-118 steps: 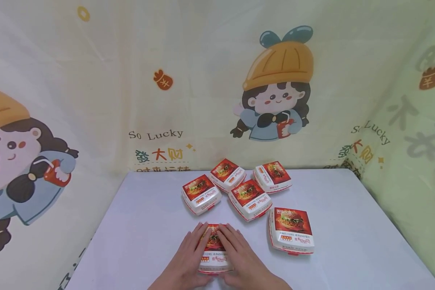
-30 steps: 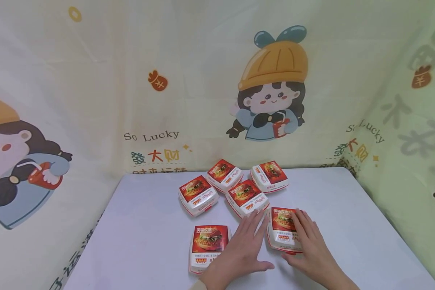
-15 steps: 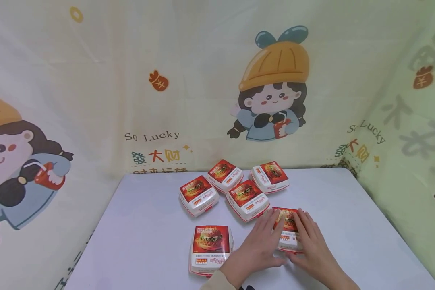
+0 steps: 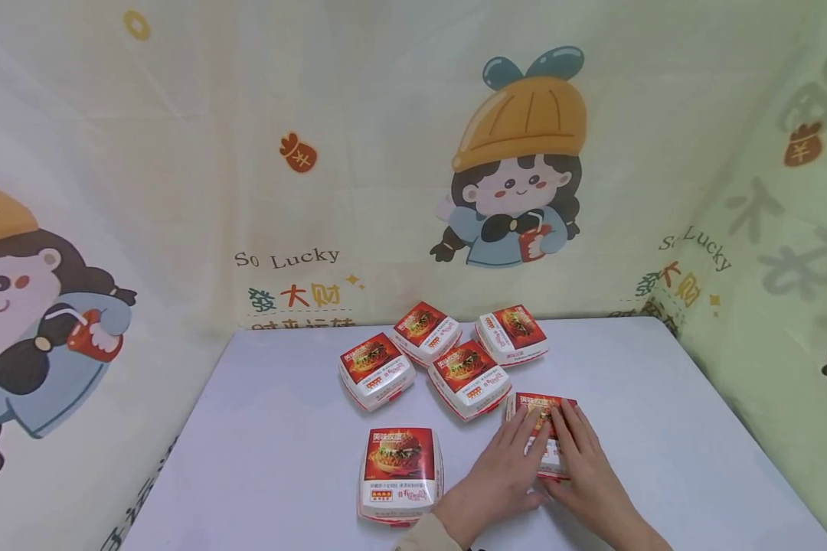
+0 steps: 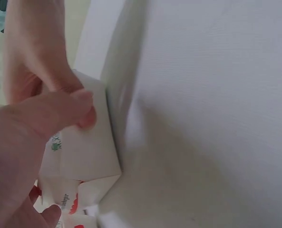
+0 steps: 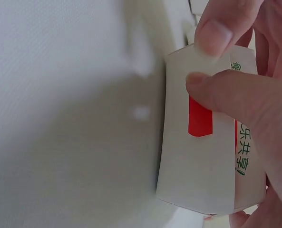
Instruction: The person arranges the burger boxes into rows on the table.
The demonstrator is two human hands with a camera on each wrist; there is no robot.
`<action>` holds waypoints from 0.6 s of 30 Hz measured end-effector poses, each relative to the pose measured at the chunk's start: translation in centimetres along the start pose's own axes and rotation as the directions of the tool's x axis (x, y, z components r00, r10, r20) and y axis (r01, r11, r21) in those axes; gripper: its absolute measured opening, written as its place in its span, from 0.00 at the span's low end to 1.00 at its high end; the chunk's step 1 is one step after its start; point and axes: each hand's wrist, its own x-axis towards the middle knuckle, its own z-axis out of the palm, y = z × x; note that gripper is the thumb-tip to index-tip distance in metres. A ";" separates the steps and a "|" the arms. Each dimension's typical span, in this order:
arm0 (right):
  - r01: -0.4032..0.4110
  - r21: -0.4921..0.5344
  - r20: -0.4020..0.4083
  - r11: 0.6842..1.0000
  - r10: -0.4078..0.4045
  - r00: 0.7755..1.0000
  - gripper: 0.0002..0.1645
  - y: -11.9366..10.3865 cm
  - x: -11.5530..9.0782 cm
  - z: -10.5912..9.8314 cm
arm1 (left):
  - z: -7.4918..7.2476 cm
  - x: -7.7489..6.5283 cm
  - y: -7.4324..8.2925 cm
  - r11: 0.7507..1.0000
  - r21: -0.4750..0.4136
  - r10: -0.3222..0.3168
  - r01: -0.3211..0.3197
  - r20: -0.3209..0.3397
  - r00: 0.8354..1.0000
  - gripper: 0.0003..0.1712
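Observation:
Both hands are on a closed burger box (image 4: 537, 400) at the right front of the table. My left hand (image 4: 501, 471) grips its left part, fingers over the lid and thumb on the front side. My right hand (image 4: 589, 467) holds the right part the same way, the fingertips of both hands close together on top. In the right wrist view the right thumb lies at the red tab (image 6: 200, 118) on the box's front, with the left thumb beside it. The left wrist view shows both thumbs (image 5: 67, 107) meeting on the white side wall. Much of the lid is hidden.
Another burger box (image 4: 401, 455) stands left of the left hand. Behind are several more: a far-left box (image 4: 377, 371), a back box (image 4: 427, 333), a middle box (image 4: 470, 379) and a back-right box (image 4: 511, 335). Printed cloth (image 4: 386, 153) surrounds the white table (image 4: 269, 459).
Both hands have left the front-left box and moved right to this one. Over the last second the left hand slid right onto the lid, and the right hand's fingers shifted inward.

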 end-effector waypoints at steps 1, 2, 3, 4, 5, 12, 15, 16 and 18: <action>0.000 0.002 -0.003 1.000 0.000 1.000 0.69 0.0 0.0 0.0 | 0.1 0.0 0.0 1.000 0.009 0.002 -0.002 -0.012 1.000 0.57; -0.002 0.001 -0.002 1.000 0.002 1.000 0.69 -0.1 0.0 0.0 | 0.2 -0.1 0.0 1.000 0.018 0.006 -0.006 -0.027 1.000 0.56; 0.000 0.001 -0.006 1.000 0.000 1.000 0.69 -0.1 0.0 0.0 | 0.2 -0.2 0.0 1.000 0.023 0.010 -0.009 -0.040 0.999 0.55; 0.000 0.003 -0.007 1.000 0.000 1.000 0.69 -0.2 0.1 0.0 | 0.3 -0.2 0.1 1.000 0.028 0.014 -0.012 -0.055 0.998 0.53; 0.002 0.003 -0.013 1.000 -0.002 1.000 0.69 -0.2 0.1 0.0 | 0.3 -0.2 0.1 0.999 0.034 0.018 -0.015 -0.068 0.998 0.52; -0.006 0.006 -0.016 1.000 0.007 1.000 0.68 -0.2 -0.2 0.1 | 0.4 -0.3 0.3 0.999 0.043 0.014 -0.011 -0.068 0.998 0.51; 0.010 0.006 -0.025 1.000 -0.010 1.000 0.68 -0.1 -0.3 0.1 | 0.4 -0.3 0.3 0.999 0.040 0.008 -0.005 -0.066 0.998 0.51; 0.019 0.007 -0.032 1.000 -0.019 0.999 0.68 0.0 -0.3 0.1 | 0.4 -0.3 0.4 0.999 0.037 0.007 -0.004 -0.068 0.998 0.51; 0.031 0.014 -0.040 0.999 -0.031 0.999 0.68 0.1 -0.4 0.1 | 0.4 -0.4 0.4 1.000 0.029 0.002 0.000 -0.062 0.998 0.51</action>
